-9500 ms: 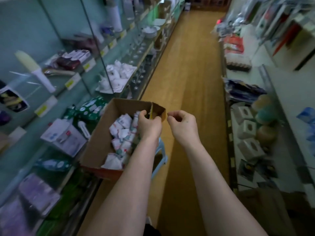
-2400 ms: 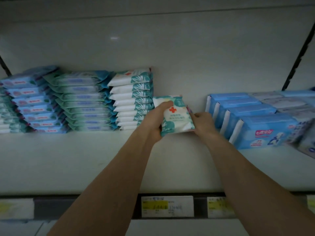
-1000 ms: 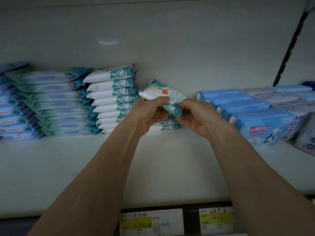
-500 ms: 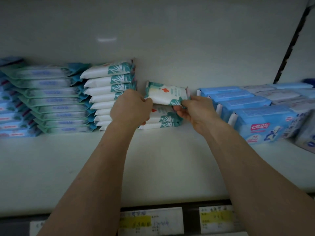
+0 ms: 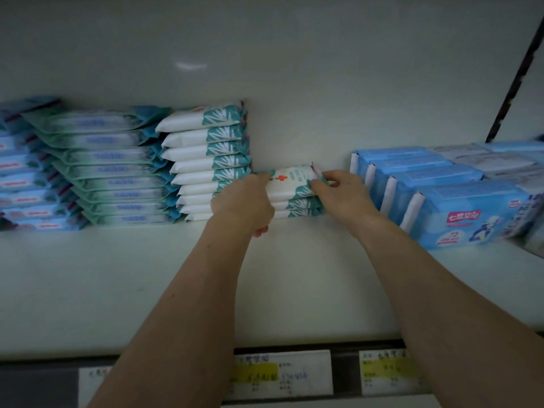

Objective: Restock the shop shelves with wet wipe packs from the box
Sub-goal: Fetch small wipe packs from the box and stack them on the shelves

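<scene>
Two hands are gripping one wet wipe pack [image 5: 290, 184] by its ends: the left hand [image 5: 244, 201] is curling round the left end, though its back is hiding just how the grip sits, and the right hand [image 5: 344, 192] is pinching the right end with bent fingers [image 5: 321, 188]. The pack, white with teal corners and a red cross, is lying flat on top of a short pile [image 5: 300, 209] of matching packs at the back of the shelf [image 5: 117, 290]. That pile is standing between a tall stack [image 5: 206, 160] of the same packs on the left and a row of blue packs [image 5: 441, 195] on the right. The box is not showing here. As I judge it, the person is settling the pack square on the pile, with the release coming next. The packs are looking soft and slick, so a pack let go off-centre could be sliding forward off the pile. The left hand is lying against the tall stack, which is leaning a little; drawing that hand back carelessly could be dragging its lower packs out and toppling it. The right knuckles are sitting just beside the blue packs and could be nudging them askew.
</scene>
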